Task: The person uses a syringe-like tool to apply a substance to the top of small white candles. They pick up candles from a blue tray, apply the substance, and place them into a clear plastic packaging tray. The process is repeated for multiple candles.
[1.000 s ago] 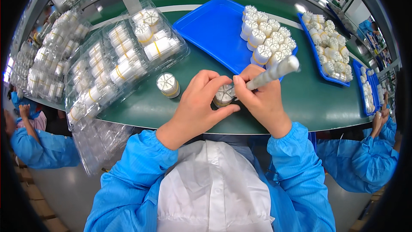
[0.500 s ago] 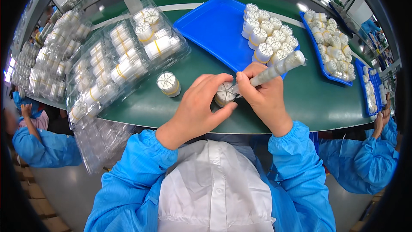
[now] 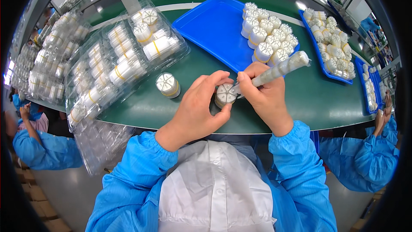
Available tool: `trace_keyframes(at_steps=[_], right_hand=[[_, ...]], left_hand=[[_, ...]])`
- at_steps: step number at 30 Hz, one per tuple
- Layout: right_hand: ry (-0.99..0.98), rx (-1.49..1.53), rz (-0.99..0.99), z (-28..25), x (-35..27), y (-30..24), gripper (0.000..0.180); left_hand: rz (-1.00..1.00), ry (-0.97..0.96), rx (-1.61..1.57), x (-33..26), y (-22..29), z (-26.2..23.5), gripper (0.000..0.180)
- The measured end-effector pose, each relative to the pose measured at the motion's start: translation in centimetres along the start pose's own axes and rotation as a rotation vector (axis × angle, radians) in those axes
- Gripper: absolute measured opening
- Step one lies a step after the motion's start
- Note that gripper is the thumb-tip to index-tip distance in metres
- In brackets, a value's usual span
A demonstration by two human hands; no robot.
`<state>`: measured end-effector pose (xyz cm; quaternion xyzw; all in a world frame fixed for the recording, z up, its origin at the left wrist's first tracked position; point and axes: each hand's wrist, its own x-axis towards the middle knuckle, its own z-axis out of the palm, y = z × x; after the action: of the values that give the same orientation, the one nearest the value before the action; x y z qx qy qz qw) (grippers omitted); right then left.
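Note:
Between my hands stands a round bundle of white wedge-shaped pieces (image 3: 225, 93) on the green table. My left hand (image 3: 195, 107) curves round its left side, thumb and fingers gripping it. My right hand (image 3: 264, 94) is closed round a thick, pen-like tool (image 3: 281, 69) with a pale wrapped handle. The tool slants up to the right, and its thin dark tip meets the top of the bundle near the right edge. To the left of my left hand, a second bundle with a yellow band (image 3: 168, 85) stands upright on its own.
A blue tray (image 3: 206, 21) holds several upright bundles on its right side. Clear plastic blister trays (image 3: 124, 60) with banded bundles lie at the left, others stacked beyond. Another filled blue tray (image 3: 319, 56) stands far right. Co-workers in blue sleeves (image 3: 47, 146) sit on both sides.
My left fingers have loosened slightly, with the thumb drawn a little down and left on the bundle. The tool's handle has tipped slightly rightward. The rest looks nearly the same.

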<state>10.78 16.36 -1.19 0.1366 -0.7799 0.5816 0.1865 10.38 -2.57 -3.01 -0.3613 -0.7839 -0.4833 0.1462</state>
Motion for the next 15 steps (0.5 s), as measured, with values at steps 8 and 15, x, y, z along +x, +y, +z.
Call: trace_keyframes(at_steps=[8, 15], right_hand=[[0.039, 0.013, -0.13, 0.16, -0.39, 0.68, 0.016], [0.034, 0.007, -0.073, -0.12, -0.06, 0.4, 0.014]], left_hand=[[-0.052, 0.001, 0.14, 0.1, 0.09, 0.24, 0.066], [-0.039, -0.032, -0.029, -0.13, 0.08, -0.08, 0.066]])
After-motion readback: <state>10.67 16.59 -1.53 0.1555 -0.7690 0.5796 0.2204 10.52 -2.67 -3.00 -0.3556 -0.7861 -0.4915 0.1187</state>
